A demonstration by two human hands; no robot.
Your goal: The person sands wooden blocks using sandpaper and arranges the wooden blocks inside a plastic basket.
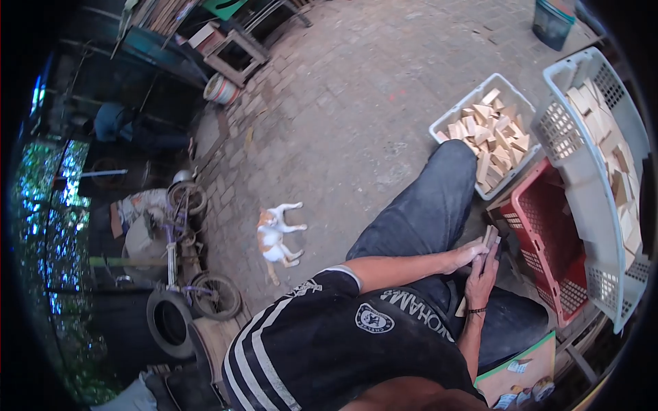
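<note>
My left hand (468,255) and my right hand (483,277) meet over my lap, the right with a dark bracelet at its wrist. Between them is a small wooden block (491,235), its end pointing up past my fingers. Both hands are closed around it, though my fingers partly hide it and I cannot tell whether it is one piece or two. A pale strip of wood (460,307) shows beside my right wrist, on my lap. Just beyond my knee stands a white crate (434,129) full of cut wooden pieces (490,133).
A red crate (531,205) and a raised white crate (558,123) with wooden blocks stand at the right. A cat (273,236) lies on the brick floor (343,123). Left are a small bicycle (171,253) and a tire (152,322). A bucket (221,90) stands farther off.
</note>
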